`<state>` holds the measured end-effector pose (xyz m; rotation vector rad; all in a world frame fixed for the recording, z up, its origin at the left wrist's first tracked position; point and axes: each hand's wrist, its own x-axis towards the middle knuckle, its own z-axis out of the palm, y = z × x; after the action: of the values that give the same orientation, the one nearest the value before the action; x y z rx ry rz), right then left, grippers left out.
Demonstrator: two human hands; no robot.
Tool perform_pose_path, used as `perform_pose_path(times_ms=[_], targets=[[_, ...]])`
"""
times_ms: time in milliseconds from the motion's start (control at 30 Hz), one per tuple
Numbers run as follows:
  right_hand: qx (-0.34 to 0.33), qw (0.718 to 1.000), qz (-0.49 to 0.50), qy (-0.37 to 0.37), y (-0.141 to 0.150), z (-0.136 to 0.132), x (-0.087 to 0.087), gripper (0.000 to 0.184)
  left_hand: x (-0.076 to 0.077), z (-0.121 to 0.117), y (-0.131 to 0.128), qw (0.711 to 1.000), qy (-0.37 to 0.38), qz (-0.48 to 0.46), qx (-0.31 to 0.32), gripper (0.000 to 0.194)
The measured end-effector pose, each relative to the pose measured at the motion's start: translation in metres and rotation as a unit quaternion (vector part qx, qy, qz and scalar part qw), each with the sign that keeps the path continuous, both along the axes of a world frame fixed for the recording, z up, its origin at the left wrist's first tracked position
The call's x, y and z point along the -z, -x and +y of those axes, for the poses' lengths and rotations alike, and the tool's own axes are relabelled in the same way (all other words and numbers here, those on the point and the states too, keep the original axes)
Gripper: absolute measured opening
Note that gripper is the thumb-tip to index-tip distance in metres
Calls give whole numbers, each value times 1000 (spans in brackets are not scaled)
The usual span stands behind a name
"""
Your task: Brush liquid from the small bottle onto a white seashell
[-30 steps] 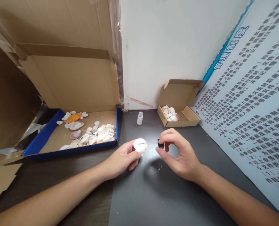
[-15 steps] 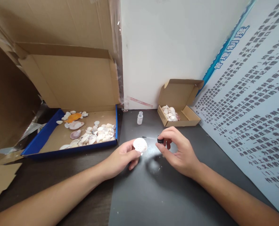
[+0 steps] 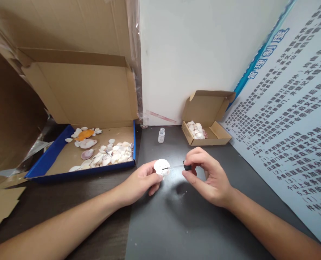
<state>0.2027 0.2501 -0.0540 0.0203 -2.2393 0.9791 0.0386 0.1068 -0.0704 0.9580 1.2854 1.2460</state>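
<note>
My left hand (image 3: 142, 180) is closed on a white seashell (image 3: 160, 166), thumb in front and fingers behind its edge. Between the fingertips of my right hand (image 3: 208, 177) is the black cap of a brush applicator (image 3: 187, 167). A thin clear stem runs left from that cap, and its dark tip lies over the shell's face, seemingly touching it. Behind both hands a small clear bottle (image 3: 161, 136) with a white label stands uncapped on the dark table.
On the left, a blue-edged cardboard box (image 3: 95, 168) with its lid raised holds many seashells (image 3: 119, 153). A smaller open carton (image 3: 220, 140) with white shells (image 3: 195, 130) stands at the back right. A printed board (image 3: 293, 119) slants along the right side.
My right hand has moved slightly down, bringing the applicator's tip from behind the shell onto its face. My left hand and the shell have stayed nearly still.
</note>
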Motion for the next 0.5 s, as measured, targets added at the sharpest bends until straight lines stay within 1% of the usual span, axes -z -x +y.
perform_pose_path(times_ms=[133,333,400,500], targets=[[4,1000,1,-26,0,-1,-2,20,0,0,0,1000,-1,1,3,23],[14,999,-2,-38,0,-1,-1,19,-1,0,0,1000,-1,5,7,22],[34,998,-10,-45,1,0,1,17,-2,0,-1,1000,3,12,7,21],[101,993,-10,-52,3,1,2,15,-3,-1,-1,1000,10,23,8,21]])
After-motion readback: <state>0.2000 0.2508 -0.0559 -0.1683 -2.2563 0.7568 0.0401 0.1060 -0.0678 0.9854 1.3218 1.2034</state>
